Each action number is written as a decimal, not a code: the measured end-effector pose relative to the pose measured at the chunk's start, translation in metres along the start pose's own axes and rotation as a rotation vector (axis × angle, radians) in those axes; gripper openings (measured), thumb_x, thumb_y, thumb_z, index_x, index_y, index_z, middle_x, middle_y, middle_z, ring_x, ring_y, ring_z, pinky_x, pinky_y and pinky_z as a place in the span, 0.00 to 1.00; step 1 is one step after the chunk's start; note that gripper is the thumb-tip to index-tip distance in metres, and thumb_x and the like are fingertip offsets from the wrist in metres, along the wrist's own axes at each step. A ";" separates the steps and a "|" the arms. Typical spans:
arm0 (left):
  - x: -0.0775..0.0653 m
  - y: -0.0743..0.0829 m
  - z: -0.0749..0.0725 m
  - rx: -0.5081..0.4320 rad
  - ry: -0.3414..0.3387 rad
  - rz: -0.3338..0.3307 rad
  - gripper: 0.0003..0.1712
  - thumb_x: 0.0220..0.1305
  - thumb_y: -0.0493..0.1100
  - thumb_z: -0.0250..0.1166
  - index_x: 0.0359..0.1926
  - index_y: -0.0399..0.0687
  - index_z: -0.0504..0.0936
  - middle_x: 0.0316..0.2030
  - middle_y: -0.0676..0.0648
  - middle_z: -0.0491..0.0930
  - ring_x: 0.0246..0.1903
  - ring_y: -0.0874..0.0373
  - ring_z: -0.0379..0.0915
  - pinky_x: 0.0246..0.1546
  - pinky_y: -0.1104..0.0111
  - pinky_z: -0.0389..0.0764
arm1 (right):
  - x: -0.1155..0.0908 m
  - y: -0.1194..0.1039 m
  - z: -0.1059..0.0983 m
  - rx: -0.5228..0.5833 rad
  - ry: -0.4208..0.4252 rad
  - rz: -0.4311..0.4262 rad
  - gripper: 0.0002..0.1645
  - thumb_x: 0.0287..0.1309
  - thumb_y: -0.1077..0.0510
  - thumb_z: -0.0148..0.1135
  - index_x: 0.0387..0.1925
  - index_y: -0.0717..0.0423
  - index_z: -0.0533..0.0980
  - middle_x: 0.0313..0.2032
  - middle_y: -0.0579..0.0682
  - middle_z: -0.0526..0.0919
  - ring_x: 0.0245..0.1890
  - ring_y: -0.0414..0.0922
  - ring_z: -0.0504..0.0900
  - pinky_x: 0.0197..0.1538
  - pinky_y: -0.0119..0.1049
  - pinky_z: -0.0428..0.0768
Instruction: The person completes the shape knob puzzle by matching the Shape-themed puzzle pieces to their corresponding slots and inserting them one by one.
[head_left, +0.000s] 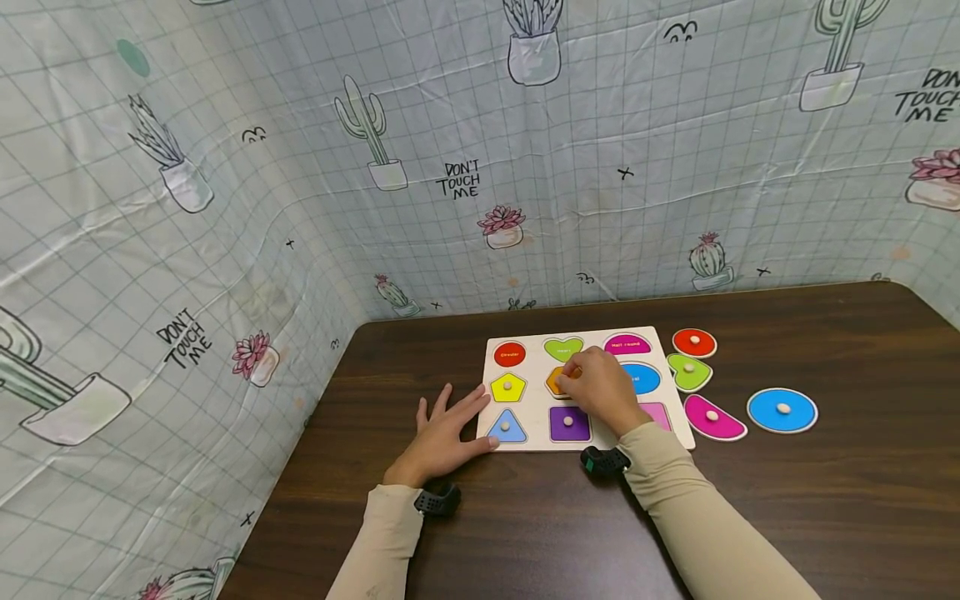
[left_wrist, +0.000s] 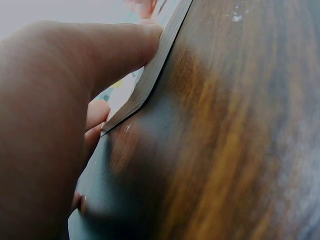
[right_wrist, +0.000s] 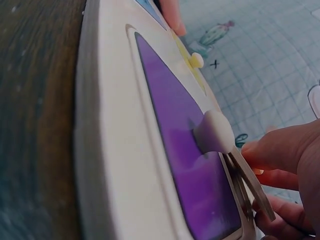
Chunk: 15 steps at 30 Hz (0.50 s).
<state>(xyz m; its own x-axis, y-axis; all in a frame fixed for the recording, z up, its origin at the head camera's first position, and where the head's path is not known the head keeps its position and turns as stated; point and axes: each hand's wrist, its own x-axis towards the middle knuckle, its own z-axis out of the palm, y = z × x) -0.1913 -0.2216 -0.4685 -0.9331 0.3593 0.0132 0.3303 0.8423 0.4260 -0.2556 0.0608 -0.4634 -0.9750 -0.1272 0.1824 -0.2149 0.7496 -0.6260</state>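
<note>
A white shape puzzle board (head_left: 534,368) lies on the table. My right hand (head_left: 604,388) reaches over its middle and pinches an orange puzzle piece (head_left: 554,382), which the fingers partly cover. In the right wrist view this piece shows as a tilted thin edge (right_wrist: 254,186), one side raised. Fingers of my left hand (head_left: 441,437) are spread at the board's left edge, the thumb (left_wrist: 127,47) touching its near corner. A yellow pentagon (head_left: 507,387), a blue triangle (head_left: 507,426) and a purple square (right_wrist: 175,130), all knobbed, sit in their slots.
Right of the board lie a red circle (head_left: 694,342), a green heart (head_left: 689,372), a magenta half round (head_left: 715,417) and a blue oval (head_left: 782,411), each with a knob. A patterned cloth (head_left: 570,200) hangs behind the brown table (head_left: 510,533) and on its left.
</note>
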 end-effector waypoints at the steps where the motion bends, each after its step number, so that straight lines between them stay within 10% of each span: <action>1: 0.000 0.000 0.000 0.001 0.000 0.000 0.44 0.64 0.69 0.60 0.76 0.62 0.63 0.77 0.61 0.53 0.77 0.41 0.32 0.67 0.35 0.25 | 0.000 0.000 0.000 -0.003 0.004 -0.002 0.08 0.55 0.52 0.71 0.30 0.52 0.86 0.39 0.54 0.81 0.39 0.51 0.77 0.39 0.47 0.78; 15: 0.000 0.000 0.000 0.007 0.001 -0.008 0.44 0.64 0.70 0.60 0.76 0.63 0.63 0.76 0.63 0.53 0.77 0.42 0.32 0.67 0.35 0.25 | -0.002 0.001 0.003 -0.038 0.031 -0.009 0.09 0.53 0.53 0.70 0.28 0.55 0.85 0.42 0.56 0.81 0.39 0.52 0.79 0.38 0.47 0.79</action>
<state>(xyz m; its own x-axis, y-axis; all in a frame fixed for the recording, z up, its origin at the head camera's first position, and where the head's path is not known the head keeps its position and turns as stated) -0.1913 -0.2213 -0.4681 -0.9358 0.3523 0.0106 0.3240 0.8481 0.4193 -0.2540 0.0602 -0.4664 -0.9706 -0.1147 0.2118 -0.2212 0.7724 -0.5954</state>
